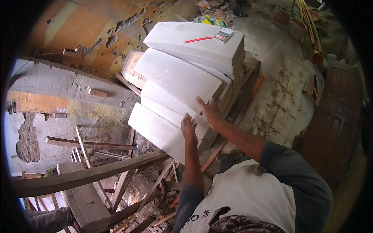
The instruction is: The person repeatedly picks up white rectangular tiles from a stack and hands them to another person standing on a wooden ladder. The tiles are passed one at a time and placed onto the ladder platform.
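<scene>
Before me are stacked white lightweight masonry blocks. One upper block (177, 77) lies askew across the others. My right hand (212, 114) is at this block's near corner, with fingers spread around the corner; whether it grips is unclear. Just left of it, my left hand (190, 128) hovers with slightly parted fingers over a lower white block (163, 100), with nothing visible in it. Another block (156, 129) lies along the stack's near left side. On the far block (186, 33) rest a red pencil (198, 40) and a small printed pack (223, 35).
A worn timber beam (87, 176) crosses at lower left, above scattered boards and rubble. Beyond it, another person's sleeve (48, 218) shows beside a stack of pale blocks (84, 195). A printed sack (133, 67) leans behind my stack. At right is a brown panelled door (332, 125).
</scene>
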Available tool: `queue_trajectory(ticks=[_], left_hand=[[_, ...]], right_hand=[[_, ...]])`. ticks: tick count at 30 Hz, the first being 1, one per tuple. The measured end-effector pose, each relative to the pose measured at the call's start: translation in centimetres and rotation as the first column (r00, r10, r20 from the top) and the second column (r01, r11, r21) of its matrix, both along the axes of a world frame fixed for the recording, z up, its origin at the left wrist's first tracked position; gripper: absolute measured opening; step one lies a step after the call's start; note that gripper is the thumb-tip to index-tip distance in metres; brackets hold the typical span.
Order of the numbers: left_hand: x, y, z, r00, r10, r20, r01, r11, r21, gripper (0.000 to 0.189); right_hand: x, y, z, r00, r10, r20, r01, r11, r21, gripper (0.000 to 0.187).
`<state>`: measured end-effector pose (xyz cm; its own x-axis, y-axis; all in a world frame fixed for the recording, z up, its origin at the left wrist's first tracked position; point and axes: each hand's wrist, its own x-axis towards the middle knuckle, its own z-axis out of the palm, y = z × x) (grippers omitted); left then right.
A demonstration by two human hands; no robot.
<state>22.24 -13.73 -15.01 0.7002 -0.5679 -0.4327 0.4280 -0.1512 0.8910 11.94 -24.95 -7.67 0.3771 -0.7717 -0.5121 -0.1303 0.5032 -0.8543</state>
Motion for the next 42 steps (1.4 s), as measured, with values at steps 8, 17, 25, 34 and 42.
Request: queue_trajectory(ticks=[8, 17, 25, 34, 42], left_hand=[[1.7, -7.8, 0.4, 0.968, -0.122, -0.219, 0.101, 0.989, -0.108, 0.091], [-3.8, -5.8, 7.3, 0.989, 0.064, 0.136, -0.078, 0.992, 0.103, 0.071], [-8.6, -4.3, 8.8, 0.730, -0.135, 0.670, -0.120, 0.939, 0.321, 0.086], [-14.2, -11.2, 9.5, 0.721, -0.054, 0.691, -0.079, 0.984, 0.159, 0.090], [-12.7, -11.1, 7.9, 0.784, -0.005, 0.621, -0.061, 0.994, 0.085, 0.091]], right_hand=[[-11.5, -2.1, -5.1, 0.991, 0.135, 0.002, -0.135, 0.991, -0.005, 0.058], [-23.9, -1.3, -7.4, 0.960, 0.250, -0.124, -0.268, 0.950, -0.162, 0.051], [-22.1, -3.6, 1.3, 0.920, 0.388, -0.057, -0.378, 0.839, -0.391, 0.053], [-16.9, -3.8, 0.9, 0.937, 0.318, -0.142, -0.314, 0.595, -0.740, 0.109], [-13.9, -2.5, -0.7, 0.992, 0.057, -0.112, -0.125, 0.496, -0.859, 0.100]])
